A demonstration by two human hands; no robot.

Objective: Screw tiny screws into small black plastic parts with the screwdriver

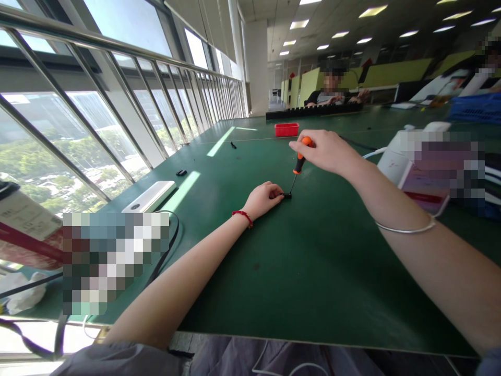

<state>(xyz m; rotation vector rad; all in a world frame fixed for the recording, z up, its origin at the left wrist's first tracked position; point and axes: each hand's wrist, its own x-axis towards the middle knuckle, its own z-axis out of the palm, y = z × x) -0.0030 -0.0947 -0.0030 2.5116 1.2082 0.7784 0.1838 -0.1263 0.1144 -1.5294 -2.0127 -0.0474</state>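
My right hand (pixel 323 149) is closed around the orange and black handle of a screwdriver (pixel 299 164), which stands tilted with its shaft pointing down. The shaft's tip meets a small black part (pixel 287 196) lying on the green tabletop (pixel 313 271); whether it sits in a screw is too small to tell. With its fingers pinched, my left hand (pixel 266 199) holds the left end of that black part against the table. The fingertips cover some of the part.
A red bin (pixel 287 129) stands farther back. Small black pieces (pixel 181 173) and a white box-shaped object (pixel 151 196) lie at left, beside a metal railing (pixel 156 73). A person (pixel 331 94) sits across the table. White bottle-like objects (pixel 395 156) and a blue basket (pixel 475 108) are at right.
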